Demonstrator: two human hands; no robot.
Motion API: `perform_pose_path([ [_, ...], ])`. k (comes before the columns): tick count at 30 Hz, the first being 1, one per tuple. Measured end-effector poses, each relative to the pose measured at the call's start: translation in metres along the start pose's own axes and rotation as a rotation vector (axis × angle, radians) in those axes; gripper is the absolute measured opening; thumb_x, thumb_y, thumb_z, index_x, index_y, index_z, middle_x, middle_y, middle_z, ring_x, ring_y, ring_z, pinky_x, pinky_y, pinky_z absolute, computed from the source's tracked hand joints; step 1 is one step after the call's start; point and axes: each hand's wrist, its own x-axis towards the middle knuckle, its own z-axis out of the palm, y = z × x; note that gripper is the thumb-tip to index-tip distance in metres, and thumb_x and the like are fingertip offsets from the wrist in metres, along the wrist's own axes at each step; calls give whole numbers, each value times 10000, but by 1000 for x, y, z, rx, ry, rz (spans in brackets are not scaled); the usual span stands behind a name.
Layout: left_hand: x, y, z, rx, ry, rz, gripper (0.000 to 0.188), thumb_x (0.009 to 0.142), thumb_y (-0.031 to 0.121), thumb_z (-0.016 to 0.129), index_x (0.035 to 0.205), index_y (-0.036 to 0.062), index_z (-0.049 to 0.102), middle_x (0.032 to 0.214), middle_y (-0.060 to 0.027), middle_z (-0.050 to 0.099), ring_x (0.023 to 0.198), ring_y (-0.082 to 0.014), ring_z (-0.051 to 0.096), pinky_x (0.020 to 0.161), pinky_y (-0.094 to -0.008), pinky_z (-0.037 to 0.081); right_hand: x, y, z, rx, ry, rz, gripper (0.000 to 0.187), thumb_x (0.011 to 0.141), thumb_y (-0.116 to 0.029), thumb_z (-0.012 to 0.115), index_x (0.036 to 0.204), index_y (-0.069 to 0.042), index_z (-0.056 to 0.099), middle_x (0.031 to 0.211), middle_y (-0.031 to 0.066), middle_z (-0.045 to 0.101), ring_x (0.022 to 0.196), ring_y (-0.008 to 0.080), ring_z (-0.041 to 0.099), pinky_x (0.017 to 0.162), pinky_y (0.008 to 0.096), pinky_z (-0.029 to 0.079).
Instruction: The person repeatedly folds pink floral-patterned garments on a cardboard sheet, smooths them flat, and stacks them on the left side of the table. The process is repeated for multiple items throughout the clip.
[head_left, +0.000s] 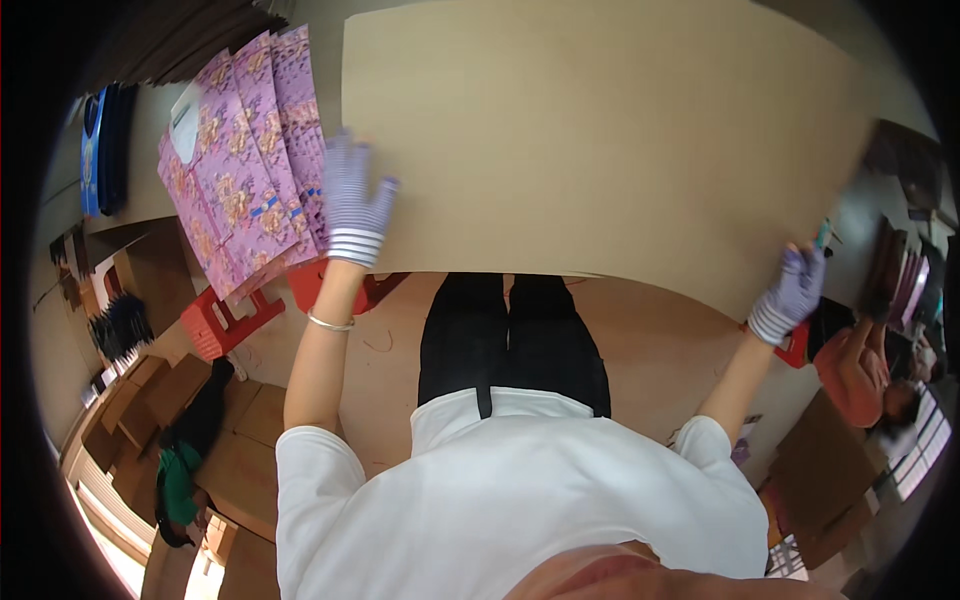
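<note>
Item: brown sheet (600, 140), large, plain and flat; fills the upper middle of the view on the desk (145, 160), its near edge bowed toward the wearer, more than one layer seeming to show there

Item: left hand (355, 205), in a pale violet knit glove with a white striped cuff; laid palm down across the left edge of the brown sheet, fingers extended, thumb set apart over the board, nothing in its grasp (a light-coloured bracelet (331, 322) circles the bare wrist)

Item: right hand (795, 285), gloved to match; at the near right corner of the brown sheet, fingers curled round a small teal object (823, 235) that stands up past the fingertips, its kind too small to tell; whether the hand also grips the board cannot be told

Item: purple floral panels (235, 160), several, fanned and overlapping, just beside the left hand; a white patch on the topmost

Item: blue stack (90, 155), far left, beyond the panels

Item: red stools (208, 325), below the desk edge at left

Item: cardboard boxes (245, 465), lower left, near a co-worker in a green top (175, 485)

Item: second co-worker (850, 375), far right, in an orange-red top
</note>
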Motion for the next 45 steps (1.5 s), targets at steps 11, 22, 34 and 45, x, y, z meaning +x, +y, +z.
perform_pose_path([
  [11, 26, 26, -63, -887, 322, -590, 382, 898, 40, 684, 1257, -52, 593, 974, -66, 715, 871, -117, 656, 807, -239, 530, 26, 28, -14, -248, -131, 133, 319, 933, -134, 660, 1216, 5, 610, 1147, 94, 669, 1037, 162, 621, 904, 289, 485],
  [22, 21, 214, 1, -50, -41, 115, 426, 940, 359, 524, 1282, 124, 620, 1556, -190, 317, 1405, -493, 272, 1143, -582, 192, -68, -64, 168, -553, -571, -453, 456, 892, -336, 614, 1297, -130, 578, 1461, 100, 486, 1395, 341, 389, 1162, 538, 212],
  [34, 19, 125, 2, -1389, -8, -191, 718, 985, 365, 506, 1538, 29, 196, 1606, -182, 187, 1446, -428, 241, 1204, -408, 181, -24, -54, 117, 111, -488, 56, 540, 986, -389, 482, 1416, -63, 452, 1484, 162, 420, 1413, 326, 346, 1171, 457, 246],
  [45, 18, 199, 51, -22, -122, 83, 665, 916, 371, 580, 1487, 97, 379, 1600, -169, 218, 1467, -461, 141, 1124, -682, 117, -62, -5, 177, -423, -603, -205, 684, 979, -503, 482, 1467, -33, 384, 1518, 130, 394, 1385, 298, 389, 1125, 403, 328],
])
